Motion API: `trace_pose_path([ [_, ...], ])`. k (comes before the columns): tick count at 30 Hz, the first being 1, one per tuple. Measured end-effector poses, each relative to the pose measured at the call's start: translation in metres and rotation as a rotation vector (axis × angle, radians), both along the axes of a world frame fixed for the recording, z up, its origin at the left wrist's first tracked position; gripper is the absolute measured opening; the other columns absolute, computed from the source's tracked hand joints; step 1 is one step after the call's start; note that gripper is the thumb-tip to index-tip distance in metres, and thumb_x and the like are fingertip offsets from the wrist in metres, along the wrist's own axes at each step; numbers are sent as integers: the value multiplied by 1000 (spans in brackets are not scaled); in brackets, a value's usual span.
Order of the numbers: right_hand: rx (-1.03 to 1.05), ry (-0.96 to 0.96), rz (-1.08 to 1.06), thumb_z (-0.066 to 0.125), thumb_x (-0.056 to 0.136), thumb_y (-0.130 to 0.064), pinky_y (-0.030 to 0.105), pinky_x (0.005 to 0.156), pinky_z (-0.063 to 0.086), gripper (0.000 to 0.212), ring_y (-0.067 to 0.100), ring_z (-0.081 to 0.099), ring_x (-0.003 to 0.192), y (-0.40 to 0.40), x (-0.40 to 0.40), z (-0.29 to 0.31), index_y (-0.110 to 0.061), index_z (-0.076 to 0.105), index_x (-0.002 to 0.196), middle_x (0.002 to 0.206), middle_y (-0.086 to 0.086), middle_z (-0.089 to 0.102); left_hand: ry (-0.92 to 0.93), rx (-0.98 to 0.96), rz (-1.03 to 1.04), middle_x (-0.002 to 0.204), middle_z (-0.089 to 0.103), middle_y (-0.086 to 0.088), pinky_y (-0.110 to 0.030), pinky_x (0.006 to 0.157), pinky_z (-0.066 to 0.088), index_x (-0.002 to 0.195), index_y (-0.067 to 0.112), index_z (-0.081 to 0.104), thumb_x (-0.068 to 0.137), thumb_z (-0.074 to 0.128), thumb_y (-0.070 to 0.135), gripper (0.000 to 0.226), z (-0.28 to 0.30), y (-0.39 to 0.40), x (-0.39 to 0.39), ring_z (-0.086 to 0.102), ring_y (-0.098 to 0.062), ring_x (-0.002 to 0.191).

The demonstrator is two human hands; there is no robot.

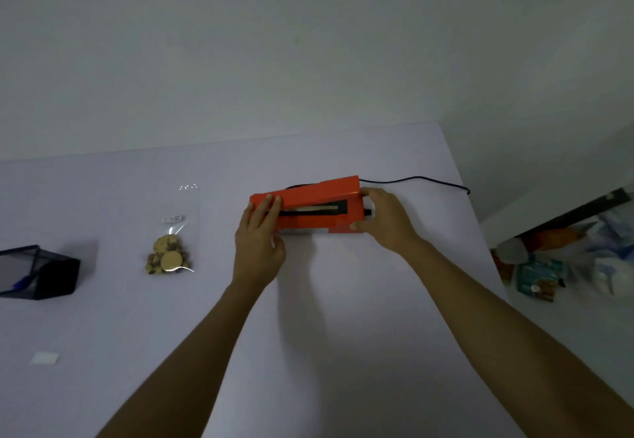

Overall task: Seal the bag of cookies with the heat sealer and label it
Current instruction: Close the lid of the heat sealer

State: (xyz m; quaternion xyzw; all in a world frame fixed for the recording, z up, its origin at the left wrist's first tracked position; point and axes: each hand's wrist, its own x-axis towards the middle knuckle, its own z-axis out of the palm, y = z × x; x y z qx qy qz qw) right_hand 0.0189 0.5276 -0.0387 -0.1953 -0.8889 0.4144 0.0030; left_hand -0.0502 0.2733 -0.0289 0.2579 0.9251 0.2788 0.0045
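An orange heat sealer (pixel 308 206) lies across the middle of the white table (pixel 343 317), its lid slightly raised over the black sealing strip. My left hand (pixel 259 245) grips its left end, fingers over the top. My right hand (pixel 386 219) holds its right end, by the black knob. A clear bag of cookies (pixel 169 252) lies flat to the left, apart from both hands. A small white label (pixel 44 358) rests near the table's front left.
A black mesh pen holder (pixel 41 271) lies on its side at the far left, a blue pen inside. The sealer's black cord (pixel 418 182) runs off the table's right edge. Packets and bags (pixel 562 266) clutter the floor at right. A wall stands behind.
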Motion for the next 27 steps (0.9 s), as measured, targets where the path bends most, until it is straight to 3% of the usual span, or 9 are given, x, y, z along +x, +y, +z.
trace_pose_path([
  [6, 9, 1, 21, 86, 64, -15, 34, 100, 42, 79, 25, 52, 121, 0, -43, 8, -10, 49, 134, 134, 11, 54, -5, -32, 37, 147, 42, -7, -52, 105, 37, 142, 16, 41, 77, 51, 10, 66, 4, 5, -37, 33, -38, 135],
  [14, 31, -32, 30, 87, 62, -15, 39, 102, 44, 80, 26, 52, 121, 2, -67, 7, -9, 49, 133, 134, 11, 54, -29, -107, 44, 149, 37, -6, -56, 104, 35, 143, 18, 39, 81, 57, 5, 66, 7, 9, -58, 27, -37, 138],
  [22, 39, -31, -137, 84, 69, -24, 46, 102, 43, 85, 28, 48, 123, -18, -41, -1, -15, 37, 140, 135, 9, 52, -71, -137, 8, 154, 29, -5, -55, 108, 29, 147, 19, 29, 84, 56, 8, 70, 13, 7, -55, 22, -36, 141],
  [27, 185, -92, -215, 79, 75, -29, 46, 100, 45, 77, 30, 49, 121, -61, 0, -4, -11, 39, 138, 131, 12, 54, -47, -70, -23, 155, 25, -7, -50, 113, 28, 149, 15, 23, 84, 53, 3, 73, 22, -6, -46, 23, -34, 142],
])
